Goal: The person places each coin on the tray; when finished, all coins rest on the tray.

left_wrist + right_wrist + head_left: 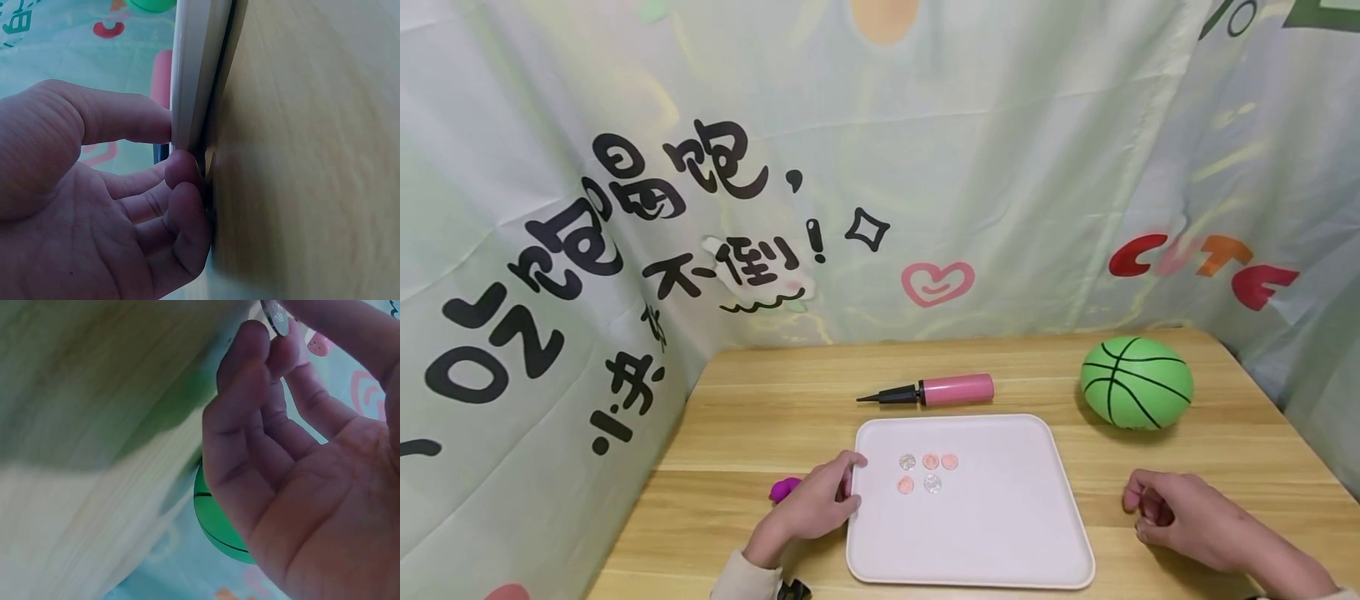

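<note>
The left hand (816, 506) holds the left rim of the pale pink tray (970, 550): in the left wrist view its thumb (119, 119) presses on the top of the rim and its curled fingers (184, 206) sit at the edge, where the tray meets the wooden table (752, 417). So this grip is a pinch on the tray rim. The right hand (1180, 517) rests on the table to the right of the tray, not touching it, and in the right wrist view it pinches a small silver coin (275, 317) between thumb and fingertips. Five more coins (927, 472) lie flat in the tray, just to the right of the left-hand grip, some copper and some silver. I think a coin is light, stiff and thin, with smooth faces, so it can slip easily; it is best taken by its edges with two fingertips, as here, because lying flat it is hard to lift. The tray looks rigid and light and may slide on the table if not held. Beyond the tray lies a pink hand pump (936, 390), a green ball (1137, 382) is far to its right, and a small purple thing (785, 488) lies just behind the left hand.
</note>
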A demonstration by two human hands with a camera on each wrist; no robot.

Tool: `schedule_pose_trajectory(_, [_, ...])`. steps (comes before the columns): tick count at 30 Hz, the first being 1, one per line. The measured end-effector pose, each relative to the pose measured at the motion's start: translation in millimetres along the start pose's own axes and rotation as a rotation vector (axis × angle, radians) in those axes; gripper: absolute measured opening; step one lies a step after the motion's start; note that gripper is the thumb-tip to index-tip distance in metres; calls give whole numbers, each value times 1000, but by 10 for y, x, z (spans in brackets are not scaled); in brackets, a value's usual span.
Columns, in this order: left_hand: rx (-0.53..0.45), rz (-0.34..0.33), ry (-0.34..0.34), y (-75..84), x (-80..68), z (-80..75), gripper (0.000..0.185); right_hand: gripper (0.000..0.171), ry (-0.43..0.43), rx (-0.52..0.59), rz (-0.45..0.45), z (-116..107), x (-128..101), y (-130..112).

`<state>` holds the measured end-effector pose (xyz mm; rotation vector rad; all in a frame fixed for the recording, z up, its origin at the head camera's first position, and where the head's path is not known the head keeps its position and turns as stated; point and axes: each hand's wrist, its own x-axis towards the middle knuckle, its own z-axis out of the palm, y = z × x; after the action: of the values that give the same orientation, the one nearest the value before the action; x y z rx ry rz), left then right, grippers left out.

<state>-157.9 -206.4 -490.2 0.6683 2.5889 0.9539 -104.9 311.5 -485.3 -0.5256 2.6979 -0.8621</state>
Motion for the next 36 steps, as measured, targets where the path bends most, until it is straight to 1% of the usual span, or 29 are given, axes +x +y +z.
schedule_pose_trajectory(4, [-5, -2, -1, -6, 5, 2, 47, 27, -29, 47, -9, -23, 5, -13])
schedule_pose_trajectory(8, [-3, -2, 1, -12, 16, 0, 47, 27, -28, 65, -23, -43, 18, -18])
schedule_pose_trajectory(14, [-5, -2, 1, -6, 12, -5, 47, 26, 10, 42, -45, -42, 45, -52])
schedule_pose_trajectory(20, [-9, -7, 1, 0, -1, -4, 48, 25, 45, 53, -79, -18, 112, -153])
schedule_pose_trajectory(27, [-7, 4, 0, -13, 4, 6, 47, 24, 103, 49, -156, 51, 218, -297])
schedule_pose_trajectory(33, [-14, 1, -2, -8, 3, 2, 47, 27, 163, 63, -218, 68, 323, -418])
schedule_pose_trajectory(36, [-6, -2, -2, -7, 7, 1, 47, 28, 177, 73, -234, 71, 378, -483])
